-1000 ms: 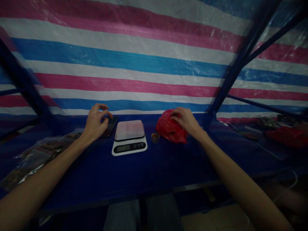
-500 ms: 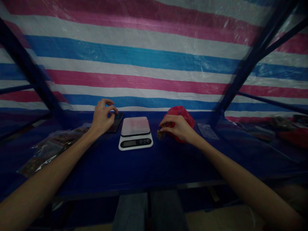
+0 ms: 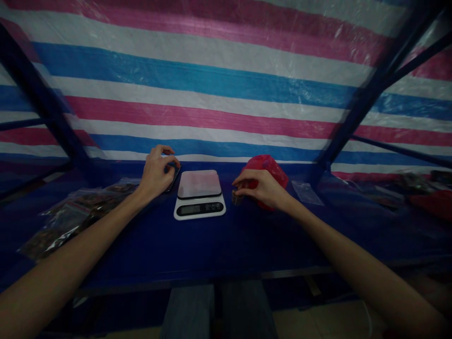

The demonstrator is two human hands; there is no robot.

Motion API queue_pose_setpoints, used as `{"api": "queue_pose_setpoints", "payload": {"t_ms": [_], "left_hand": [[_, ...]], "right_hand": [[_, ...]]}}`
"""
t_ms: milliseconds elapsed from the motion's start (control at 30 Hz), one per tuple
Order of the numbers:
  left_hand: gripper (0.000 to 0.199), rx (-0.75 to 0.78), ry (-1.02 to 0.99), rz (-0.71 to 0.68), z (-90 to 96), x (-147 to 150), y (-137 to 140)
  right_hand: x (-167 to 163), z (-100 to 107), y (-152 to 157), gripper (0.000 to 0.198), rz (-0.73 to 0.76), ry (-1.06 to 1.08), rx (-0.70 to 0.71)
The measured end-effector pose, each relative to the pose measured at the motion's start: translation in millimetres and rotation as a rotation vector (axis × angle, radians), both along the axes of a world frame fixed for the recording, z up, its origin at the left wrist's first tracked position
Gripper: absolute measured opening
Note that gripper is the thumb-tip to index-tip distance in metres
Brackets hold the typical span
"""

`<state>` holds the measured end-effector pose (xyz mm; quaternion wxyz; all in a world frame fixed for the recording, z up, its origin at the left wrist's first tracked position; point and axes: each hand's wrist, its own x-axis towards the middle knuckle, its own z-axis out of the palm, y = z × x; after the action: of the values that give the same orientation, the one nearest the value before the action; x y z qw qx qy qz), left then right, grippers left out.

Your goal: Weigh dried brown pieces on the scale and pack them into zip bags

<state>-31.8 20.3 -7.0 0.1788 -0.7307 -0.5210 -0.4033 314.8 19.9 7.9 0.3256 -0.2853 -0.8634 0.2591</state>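
My left hand (image 3: 157, 172) hovers over the dark phone (image 3: 172, 182), its fingers loosely curled and the thumb a little apart, with nothing visible between them. The white kitchen scale (image 3: 201, 216) sits between my hands. Its square pale plate (image 3: 199, 183) bears nothing, and the digits on its display are too dim to read. Right of the scale, my right hand (image 3: 259, 186) pinches a small brown piece (image 3: 237, 197) close to the tabletop; its exact kind is unclear. Behind that hand stands a red plastic bag (image 3: 270, 167), partly hidden by it.
Clear zip bags (image 3: 70, 216) with brown contents lie heaped at the left, beside my left forearm. A flat clear bag (image 3: 307, 193) rests right of the red bag. Blue metal posts (image 3: 353, 113) and a striped sheet (image 3: 212, 84) bound the blue table (image 3: 212, 249).
My left hand has shifted slightly right over the phone, covering more of it. The right hand keeps its pinch on the brown piece almost in place. The view has tilted slightly.
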Motion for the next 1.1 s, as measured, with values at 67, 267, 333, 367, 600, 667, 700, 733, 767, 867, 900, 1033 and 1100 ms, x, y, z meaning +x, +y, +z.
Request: {"api": "queue_pose_setpoints", "payload": {"t_ms": [67,267,333,367,600,667,700,733,767,867,900,1033,1100], "left_hand": [[0.023,-0.009,-0.013,0.002,0.1,0,-1],[0.023,0.002,-0.03,-0.005,2.3,-2,-2],[0.023,0.01,-0.015,-0.037,2.8,-2,-2],[0.024,0.01,-0.01,-0.056,2.9,-2,-2],[0.025,-0.131,-0.036,-0.205,-0.5,-4,0],[0.024,-0.16,-0.042,-0.222,-1.2,-4,1],[0.024,-0.166,-0.043,-0.226,-1.2,-4,0],[0.024,-0.17,-0.045,-0.229,-1.0,-4,0],[0.024,-0.172,-0.047,-0.229,-0.7,-4,-1],[0.024,-0.176,-0.058,-0.221,0.5,-4,-4],[0.024,-0.177,-0.061,-0.218,0.8,-4,-4],[0.023,-0.186,-0.038,-0.225,1.7,-4,-5],[0.024,-0.19,-0.019,-0.232,2.5,-3,-5]], "right_hand": [[1,3,-1,0.017,-0.006,-0.02,0.04],[6,22,-6,0.021,-0.133,0.264,0.153],[7,23,-14,0.025,-0.239,0.412,0.182],[7,21,-19,0.025,-0.304,0.441,0.204],[-3,-27,-68,0.031,-0.163,-0.259,0.33],[-9,-36,-74,0.036,-0.139,-0.427,0.332],[-11,-38,-76,0.038,-0.142,-0.477,0.336],[-13,-39,-76,0.04,-0.149,-0.509,0.339],[-15,-39,-77,0.041,-0.16,-0.528,0.343],[-17,-39,-76,0.044,-0.188,-0.572,0.348],[-18,-38,-76,0.045,-0.194,-0.589,0.346],[-21,-37,-77,0.044,-0.208,-0.646,0.331],[-25,-34,-77,0.043,-0.209,-0.649,0.317]]}}
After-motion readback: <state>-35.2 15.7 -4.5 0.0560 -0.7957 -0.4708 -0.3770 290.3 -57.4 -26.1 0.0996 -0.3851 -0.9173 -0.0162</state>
